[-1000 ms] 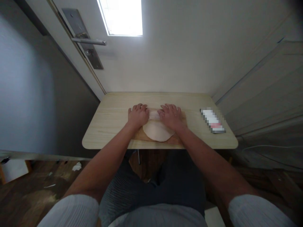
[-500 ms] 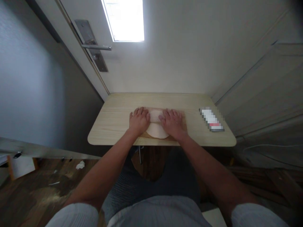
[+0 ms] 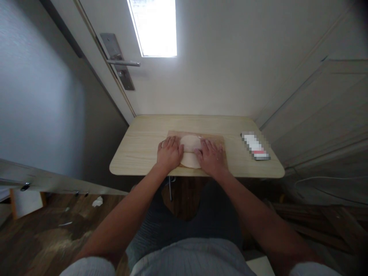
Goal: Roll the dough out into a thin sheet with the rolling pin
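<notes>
Cream, round, dough-like sheet (image 3: 191,161), likely soft, best lifted edge-first, is flanked on the brown rectangular board (image 3: 216,137) by half-spread left hand (image 3: 170,153) and right hand (image 3: 212,156), grips indiscernible.

Open lane on tabletop (image 3: 135,147), left of left hand (image 3: 169,153); narrower one between right hand (image 3: 212,155) and phone-like slab (image 3: 255,145); door (image 3: 212,76) blocks far edge.

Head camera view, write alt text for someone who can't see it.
A person's left hand and right hand lie, backs up, at either side of a pale, rounded flat sheet on a brownish mat. The mat is on a light wooden table, with a pixelated, phone-like object toward the right.
</notes>
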The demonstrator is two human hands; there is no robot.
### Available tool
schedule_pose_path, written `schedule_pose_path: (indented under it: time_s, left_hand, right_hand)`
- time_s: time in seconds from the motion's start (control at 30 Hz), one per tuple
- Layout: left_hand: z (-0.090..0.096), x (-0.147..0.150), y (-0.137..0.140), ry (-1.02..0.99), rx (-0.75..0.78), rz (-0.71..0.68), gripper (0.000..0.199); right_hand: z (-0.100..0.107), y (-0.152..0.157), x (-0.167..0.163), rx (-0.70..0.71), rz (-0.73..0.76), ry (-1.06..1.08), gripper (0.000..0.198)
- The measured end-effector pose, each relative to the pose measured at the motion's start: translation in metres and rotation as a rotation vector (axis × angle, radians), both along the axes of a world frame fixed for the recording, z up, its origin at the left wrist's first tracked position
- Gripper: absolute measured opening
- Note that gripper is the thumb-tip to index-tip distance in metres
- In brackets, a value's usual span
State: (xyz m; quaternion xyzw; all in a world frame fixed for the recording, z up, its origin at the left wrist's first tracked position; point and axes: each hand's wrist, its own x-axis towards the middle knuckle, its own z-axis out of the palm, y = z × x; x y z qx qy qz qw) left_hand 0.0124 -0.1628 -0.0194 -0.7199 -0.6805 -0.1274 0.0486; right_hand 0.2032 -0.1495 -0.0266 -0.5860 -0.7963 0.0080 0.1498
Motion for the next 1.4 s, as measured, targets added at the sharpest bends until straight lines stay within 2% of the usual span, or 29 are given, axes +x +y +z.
schedule_pose_path:
  time_s: [0.13,0.23,0.43,0.77,1.1,1.23,1.4]
  left_hand:
    - [-0.002,0.000,-0.006,-0.006,0.031,-0.009,0.057]
    - [0.000,-0.001,-0.002,-0.007,0.008,-0.012,0.057]
    - [0.005,-0.005,0.027,-0.002,-0.080,-0.008,0.055]
    - [0.003,-0.013,0.071,-0.010,-0.127,0.000,0.051]
    - [0.003,-0.023,0.110,-0.070,-0.251,-0.006,0.052]
    - [0.003,-0.023,0.116,-0.058,-0.255,0.001,0.051]
    - [0.002,-0.022,0.109,-0.055,-0.199,-0.006,0.051]
  right_hand:
    - [-0.001,-0.006,0.002,0.000,0.006,-0.018,0.060]
    - [-0.001,0.001,0.002,-0.021,0.019,-0.023,0.060]
    - [0.001,0.033,-0.007,-0.029,-0.008,-0.033,0.056]
    - [0.001,0.079,-0.017,-0.037,-0.028,-0.039,0.056]
    - [0.005,0.124,-0.026,-0.160,-0.034,-0.066,0.059]
    - [0.006,0.132,-0.027,-0.184,-0.024,-0.089,0.059]
    - [0.005,0.126,-0.026,-0.145,-0.016,-0.089,0.057]
